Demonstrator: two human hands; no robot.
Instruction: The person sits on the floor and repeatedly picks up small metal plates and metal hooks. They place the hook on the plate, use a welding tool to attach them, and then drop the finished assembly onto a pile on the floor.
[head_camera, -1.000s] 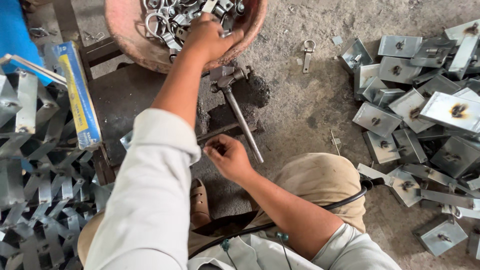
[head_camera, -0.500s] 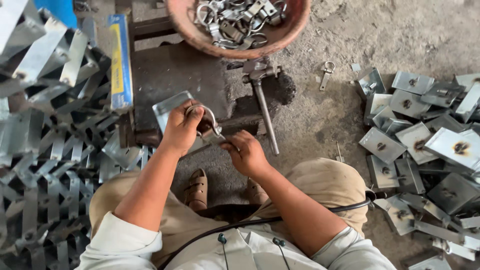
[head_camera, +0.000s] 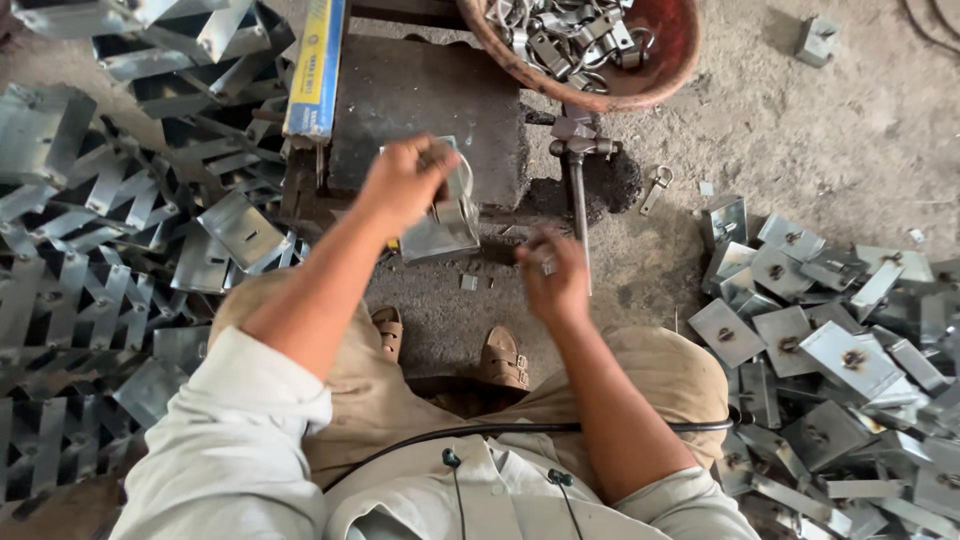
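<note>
Left hand (head_camera: 405, 180) fingers clamped round bent galvanized bracket (head_camera: 440, 225), held over dark metal block (head_camera: 430, 100). Right hand (head_camera: 555, 275) fingers pinch small fastener, just beside bracket. Finished brackets pile (head_camera: 830, 340) right, blanks pile (head_camera: 90, 250) left, loads remaining.

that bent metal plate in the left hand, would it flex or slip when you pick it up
The bent metal plate looks like folded galvanised sheet, so probably stiff rather than floppy. Its shiny surface may be a bit slippery, and the cut edges could be sharp. The left hand grips it alone, so it is likely light for its size.
</note>
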